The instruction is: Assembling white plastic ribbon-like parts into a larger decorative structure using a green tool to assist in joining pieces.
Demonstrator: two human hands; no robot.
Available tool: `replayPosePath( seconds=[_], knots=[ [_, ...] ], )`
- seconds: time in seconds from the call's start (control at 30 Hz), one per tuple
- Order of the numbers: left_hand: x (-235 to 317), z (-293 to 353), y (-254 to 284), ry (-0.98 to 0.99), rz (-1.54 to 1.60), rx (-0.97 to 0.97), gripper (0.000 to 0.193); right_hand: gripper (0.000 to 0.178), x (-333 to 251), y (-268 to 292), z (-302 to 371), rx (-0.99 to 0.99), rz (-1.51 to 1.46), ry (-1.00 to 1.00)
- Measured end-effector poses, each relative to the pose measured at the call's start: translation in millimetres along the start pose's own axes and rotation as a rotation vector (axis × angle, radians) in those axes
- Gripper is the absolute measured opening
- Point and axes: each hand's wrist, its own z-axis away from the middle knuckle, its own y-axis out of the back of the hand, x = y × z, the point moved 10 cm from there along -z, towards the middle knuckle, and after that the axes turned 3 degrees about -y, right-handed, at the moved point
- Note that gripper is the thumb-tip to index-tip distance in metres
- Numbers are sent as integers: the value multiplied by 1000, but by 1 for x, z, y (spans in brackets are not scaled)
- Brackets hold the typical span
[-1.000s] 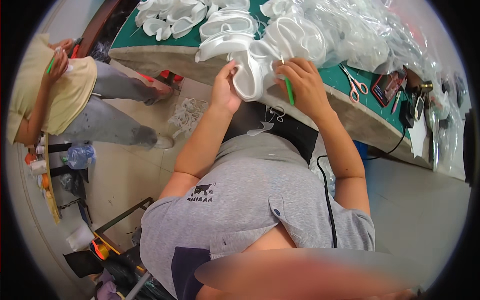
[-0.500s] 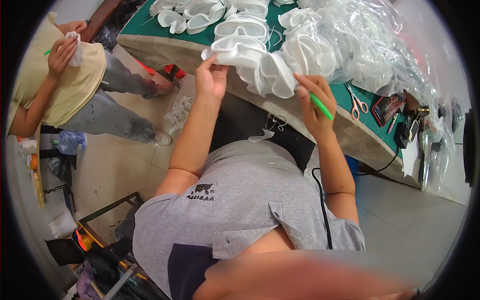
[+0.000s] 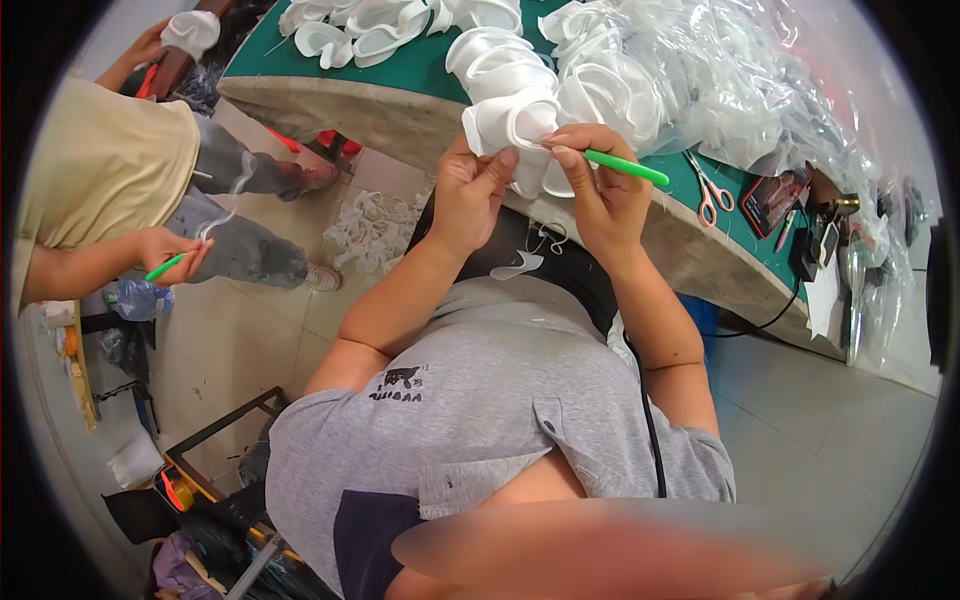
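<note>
At the table's front edge, my left hand (image 3: pixel 468 198) grips the rim of a white, soft, goggle-shaped piece (image 3: pixel 497 124), thumb on top. My right hand (image 3: pixel 612 205) is closed on a slim green pen-like tool (image 3: pixel 632 169), its back end pointing right. The tool's tip is hidden by my fingers, which meet the right side of the piece. Behind it, more white goggle-shaped pieces (image 3: pixel 489 58) are stacked in a row. A larger heap (image 3: pixel 612 85) of them lies just right, partly under clear plastic.
Orange-handled scissors (image 3: pixel 708 195) and a phone-like device (image 3: pixel 773 205) lie on the green tabletop (image 3: pixel 420 68) at right. A person (image 3: pixel 110 180) stands at left, holding a green tool and a white piece. White scraps (image 3: pixel 375 228) litter the floor. A black cable (image 3: pixel 648 420) runs along my right side.
My left hand has moved right and drawn the piece nearer. The green tool has swung from pointing down-right to nearly level, against the piece. The other person's hands have moved apart.
</note>
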Motion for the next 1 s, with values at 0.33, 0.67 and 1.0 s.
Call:
replayPosePath(
  seconds=[0.33, 0.67, 1.0],
  knots=[
    [7, 2, -1, -2, -29, 56, 27, 10, 1, 3, 8, 7, -155, -33],
    [0, 3, 6, 4, -18, 29, 26, 10, 6, -2, 8, -83, -153, -33],
    [4, 0, 7, -27, -33, 69, 25, 11, -54, -13, 20, -29, 657, 678]
  ],
)
